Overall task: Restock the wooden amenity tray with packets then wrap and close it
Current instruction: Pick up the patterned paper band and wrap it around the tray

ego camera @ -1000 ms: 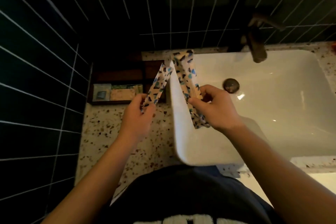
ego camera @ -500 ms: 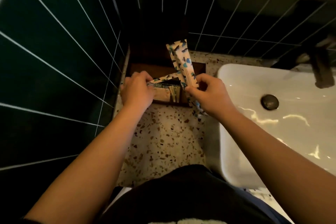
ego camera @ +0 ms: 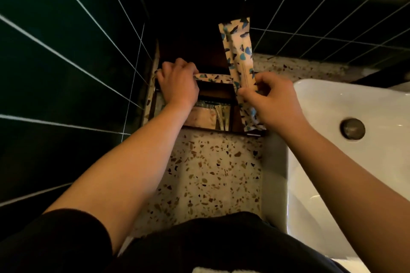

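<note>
A dark wooden amenity tray (ego camera: 224, 94) sits in the corner of the terrazzo counter against the dark tiled walls. My left hand (ego camera: 177, 83) is over the tray's left part, holding one long patterned packet (ego camera: 214, 77) that lies flat across the tray. My right hand (ego camera: 269, 97) pinches a second long patterned packet (ego camera: 238, 55), which stands nearly upright over the tray's right side. Small packets (ego camera: 210, 115) lie in the tray's near compartment, partly hidden by my left wrist.
A white sink basin (ego camera: 355, 162) with a round metal drain (ego camera: 352, 128) fills the right side. The terrazzo counter (ego camera: 210, 175) runs between the tray and my body. Dark tiled walls close off the left and back.
My view has swung left from the sink to the tray. My left hand has brought its packet down flat across the tray, and my right hand has followed with the upright packet.
</note>
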`<state>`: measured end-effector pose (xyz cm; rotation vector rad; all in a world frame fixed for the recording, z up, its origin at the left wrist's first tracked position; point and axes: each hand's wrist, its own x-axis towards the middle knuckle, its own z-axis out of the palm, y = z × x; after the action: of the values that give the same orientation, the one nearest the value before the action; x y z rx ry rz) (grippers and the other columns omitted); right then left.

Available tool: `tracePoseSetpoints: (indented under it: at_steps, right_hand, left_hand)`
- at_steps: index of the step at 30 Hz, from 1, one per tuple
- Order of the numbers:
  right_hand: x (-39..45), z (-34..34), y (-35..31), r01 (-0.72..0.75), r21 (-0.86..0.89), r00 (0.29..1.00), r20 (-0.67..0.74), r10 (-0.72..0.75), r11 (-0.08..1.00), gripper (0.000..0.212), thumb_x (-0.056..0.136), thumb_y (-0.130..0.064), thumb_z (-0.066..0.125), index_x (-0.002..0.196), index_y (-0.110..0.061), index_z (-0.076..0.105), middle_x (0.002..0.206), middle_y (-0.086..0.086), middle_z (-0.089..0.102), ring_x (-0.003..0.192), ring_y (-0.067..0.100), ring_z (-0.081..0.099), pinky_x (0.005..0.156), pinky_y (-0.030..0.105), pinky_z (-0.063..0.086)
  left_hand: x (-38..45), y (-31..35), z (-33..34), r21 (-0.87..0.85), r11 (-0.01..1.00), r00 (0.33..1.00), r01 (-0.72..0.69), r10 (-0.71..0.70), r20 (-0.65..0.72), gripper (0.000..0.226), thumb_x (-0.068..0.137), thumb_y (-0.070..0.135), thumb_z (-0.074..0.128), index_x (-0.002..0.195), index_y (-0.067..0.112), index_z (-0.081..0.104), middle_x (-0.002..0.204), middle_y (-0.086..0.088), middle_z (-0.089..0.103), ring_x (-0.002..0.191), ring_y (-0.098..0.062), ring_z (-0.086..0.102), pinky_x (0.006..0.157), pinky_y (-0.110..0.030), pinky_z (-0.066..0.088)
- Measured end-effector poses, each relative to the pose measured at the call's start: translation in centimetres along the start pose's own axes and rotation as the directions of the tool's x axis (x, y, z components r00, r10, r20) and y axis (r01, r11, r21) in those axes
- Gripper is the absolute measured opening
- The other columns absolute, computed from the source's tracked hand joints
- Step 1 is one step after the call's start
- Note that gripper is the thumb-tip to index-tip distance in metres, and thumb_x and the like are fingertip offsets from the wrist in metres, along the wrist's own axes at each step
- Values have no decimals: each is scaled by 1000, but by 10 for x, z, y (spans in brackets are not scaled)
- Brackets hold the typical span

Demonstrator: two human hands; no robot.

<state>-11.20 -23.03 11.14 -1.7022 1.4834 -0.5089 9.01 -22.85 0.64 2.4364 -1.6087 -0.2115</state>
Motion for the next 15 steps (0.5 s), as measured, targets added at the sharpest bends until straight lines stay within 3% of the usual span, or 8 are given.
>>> tracePoseSetpoints:
  at_steps: [4, 8, 11, 15]
  right_hand:
    - [3, 4, 2, -39, 45, 999, 25, 38, 998, 11, 89, -28, 71, 96, -28, 63, 75, -12, 61, 65, 2, 56, 54, 9, 46]
    - [5, 7, 3, -76, 83, 996, 58, 71, 994, 11, 89, -28, 71, 96, -28, 63, 74, -10, 61, 60, -1, 59, 51, 14, 50]
    - [6, 9, 3, -79, 67, 995, 69, 74, 995, 11, 89, -28, 71, 98, -27, 64, 75, -9, 61, 70, 14, 64, 57, 32, 58]
    - [6, 11, 3, -65, 65, 996, 69, 60, 996, 12, 89, -28, 71, 97, -28, 64, 75, -11, 60, 69, 10, 60, 56, 30, 55]
  left_hand:
    - [4, -13, 15, -25, 999, 998, -35, 34, -54, 20, 86, 17, 62, 102, 25, 72, 112, -1, 65, 106, -33, 52, 91, -45, 37]
    - [7, -17, 26, -47, 994, 992, -99, 95, -80, 22, 83, 14, 65, 102, 24, 72, 110, -3, 64, 101, -32, 55, 87, -43, 39]
    - [9, -15, 31, -79, 988, 987, -129, 120, -108, 23, 82, 10, 64, 101, 22, 73, 107, -4, 65, 98, -31, 57, 82, -40, 39]
    - [9, -15, 34, -114, 988, 991, -104, 93, -98, 27, 83, 10, 64, 104, 22, 75, 107, -4, 64, 99, -30, 58, 84, -40, 43]
